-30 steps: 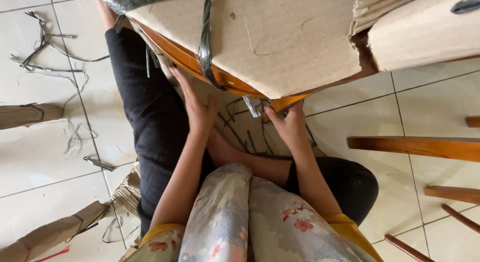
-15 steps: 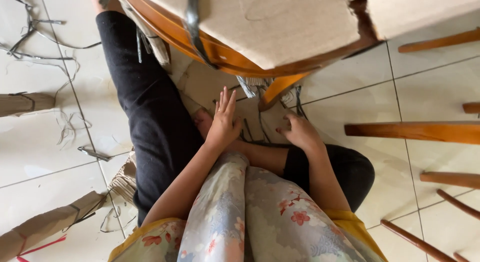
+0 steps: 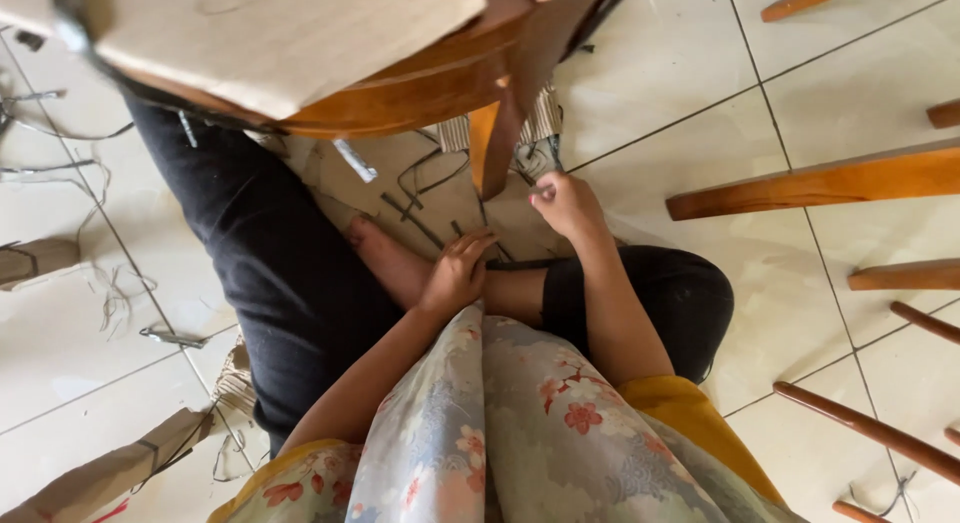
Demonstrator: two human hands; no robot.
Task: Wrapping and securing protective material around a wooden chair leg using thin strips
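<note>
Just right of the frame's centre, our right hand reaches forward and slightly up-frame, its grip pinched on the near end of a thin dark strap that runs almost straight up the picture from the fingers to the chair leg. The long axis of that strap is close to vertical in the frame, leaning a little to the left, and it lies directly ahead of the right hand, touching it. Our left hand sits lower, near the centre, fingers loosely spread and resting on our bare foot; whether it holds anything we cannot tell. Of the two, the right hand is plainly the nearer to the strap, while the left is well apart from it, below and to the left.

The overturned wooden chair fills the top of the frame, its cardboard-wrapped seat towards the upper left. Flat cardboard with loose strap offcuts lies on the tiled floor between our black-trousered legs. More wooden chair legs jut in from the right edge.
</note>
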